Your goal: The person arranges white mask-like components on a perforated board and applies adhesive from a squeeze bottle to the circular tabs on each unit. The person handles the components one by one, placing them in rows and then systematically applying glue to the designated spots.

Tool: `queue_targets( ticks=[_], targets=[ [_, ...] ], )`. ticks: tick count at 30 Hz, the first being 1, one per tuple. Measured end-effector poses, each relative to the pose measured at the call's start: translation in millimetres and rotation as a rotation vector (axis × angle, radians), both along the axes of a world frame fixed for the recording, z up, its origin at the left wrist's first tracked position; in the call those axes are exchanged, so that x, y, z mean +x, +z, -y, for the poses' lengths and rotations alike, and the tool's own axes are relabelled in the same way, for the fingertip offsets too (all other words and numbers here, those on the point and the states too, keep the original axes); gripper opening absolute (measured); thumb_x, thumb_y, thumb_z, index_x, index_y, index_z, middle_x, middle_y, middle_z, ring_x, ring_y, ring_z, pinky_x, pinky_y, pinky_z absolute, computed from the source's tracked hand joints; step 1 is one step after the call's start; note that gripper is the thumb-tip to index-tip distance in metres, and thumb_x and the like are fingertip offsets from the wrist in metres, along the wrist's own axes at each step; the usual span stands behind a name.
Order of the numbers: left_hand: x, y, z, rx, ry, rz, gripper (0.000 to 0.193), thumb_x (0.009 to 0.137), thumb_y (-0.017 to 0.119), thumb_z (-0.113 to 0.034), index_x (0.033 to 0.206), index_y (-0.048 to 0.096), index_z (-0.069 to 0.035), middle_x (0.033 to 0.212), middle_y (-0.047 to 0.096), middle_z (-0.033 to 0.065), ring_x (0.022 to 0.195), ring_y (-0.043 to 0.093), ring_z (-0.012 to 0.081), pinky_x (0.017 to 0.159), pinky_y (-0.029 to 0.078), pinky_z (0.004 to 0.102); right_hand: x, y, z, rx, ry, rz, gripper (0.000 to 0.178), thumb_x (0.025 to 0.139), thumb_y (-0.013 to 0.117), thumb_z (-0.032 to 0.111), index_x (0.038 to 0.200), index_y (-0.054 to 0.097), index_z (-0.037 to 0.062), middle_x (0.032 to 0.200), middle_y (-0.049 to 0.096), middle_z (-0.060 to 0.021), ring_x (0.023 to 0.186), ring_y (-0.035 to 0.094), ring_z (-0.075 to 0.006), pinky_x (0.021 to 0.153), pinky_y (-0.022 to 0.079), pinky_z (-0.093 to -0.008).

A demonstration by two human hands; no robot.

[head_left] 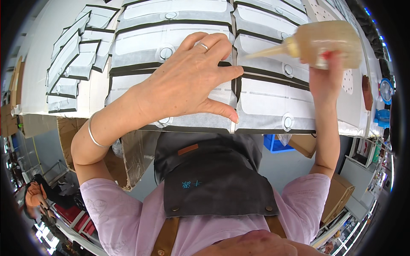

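Observation:
My right hand (328, 79) is closed round a squeeze bottle (331, 36) of cloudy amber plastic. The bottle lies tipped on its side, its long thin nozzle (269, 52) pointing left over a white panel; bottle and hand are smeared by motion. Flat white panels (273, 100) with black edge strips and small round rings lie in rows on the table. Over the seam between two columns of them rests my left hand (188, 81), thumb and forefinger spread and nothing visible held in it. Its palm hides part of the panels below.
Loose panels (87, 57) lie overlapping at the table's left. A perforated white sheet (348, 81) is at the right, with a small blue fan (385, 91) beyond the edge. Cardboard boxes (139, 155) and a blue crate (273, 143) stand below the table's near edge.

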State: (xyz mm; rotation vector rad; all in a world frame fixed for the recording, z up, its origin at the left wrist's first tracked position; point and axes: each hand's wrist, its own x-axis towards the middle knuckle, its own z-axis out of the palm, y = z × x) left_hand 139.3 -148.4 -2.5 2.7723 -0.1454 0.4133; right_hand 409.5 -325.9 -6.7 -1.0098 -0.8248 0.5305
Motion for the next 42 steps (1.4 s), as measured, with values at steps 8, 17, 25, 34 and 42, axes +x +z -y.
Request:
queue_targets(
  ticks=[8, 17, 25, 34, 42],
  targets=[
    [-7.4, 17.7, -9.4, -0.014, 0.040, -0.028, 0.074, 0.075, 0.075, -0.059, 0.129, 0.064, -0.011, 0.120, 0.052, 0.0149, 0.119, 0.050, 0.0356, 0.107, 0.038, 0.0486, 71.0, 74.5, 4.6, 0.474, 0.546, -0.534, 0.061, 0.096, 0.068, 0.033, 0.141, 0.043, 0.0000, 0.148, 0.040, -0.0250, 0.139, 0.039, -0.0402, 0.083, 0.055, -0.0379],
    [14.8, 2.6, -72.3, 0.095, 0.091, -0.033, 0.063, 0.090, 0.068, -0.051, 0.130, 0.060, -0.003, 0.142, 0.051, 0.0178, 0.132, 0.048, 0.0384, 0.109, 0.041, 0.0457, 60.6, 3.9, -73.1, -0.043, 0.062, 0.178, 0.041, 0.105, 0.057, 0.032, 0.135, 0.053, 0.0047, 0.125, 0.064, -0.0082, 0.111, 0.067, -0.0208, 0.088, 0.062, -0.0410],
    [27.3, -2.0, -82.4, 0.016, 0.085, -0.155, 0.069, 0.089, 0.069, -0.055, 0.134, 0.059, -0.004, 0.145, 0.051, 0.0192, 0.135, 0.048, 0.0392, 0.111, 0.041, 0.0464, 49.7, -5.1, -99.4, -0.188, 0.110, 0.270, 0.048, 0.102, 0.061, 0.036, 0.133, 0.051, 0.0011, 0.120, 0.065, -0.0110, 0.104, 0.069, -0.0206, 0.082, 0.061, -0.0388],
    [26.7, -5.9, -86.6, 0.040, 0.063, -0.127, 0.076, 0.086, 0.068, -0.062, 0.134, 0.060, -0.003, 0.145, 0.051, 0.0217, 0.135, 0.048, 0.0401, 0.111, 0.041, 0.0467, 64.3, -14.7, -106.5, -0.198, 0.178, 0.282, 0.043, 0.101, 0.063, 0.032, 0.133, 0.051, 0.0042, 0.122, 0.062, -0.0077, 0.107, 0.065, -0.0192, 0.086, 0.058, -0.0379],
    [27.3, -5.9, -86.9, 0.045, 0.055, -0.129, 0.079, 0.085, 0.068, -0.064, 0.134, 0.060, -0.003, 0.145, 0.051, 0.0217, 0.135, 0.048, 0.0399, 0.111, 0.042, 0.0467, 67.8, -20.7, -118.7, -0.191, 0.036, 0.298, 0.045, 0.099, 0.068, 0.026, 0.135, 0.050, 0.0065, 0.128, 0.056, -0.0034, 0.120, 0.055, -0.0132, 0.105, 0.046, -0.0337]
  ],
)
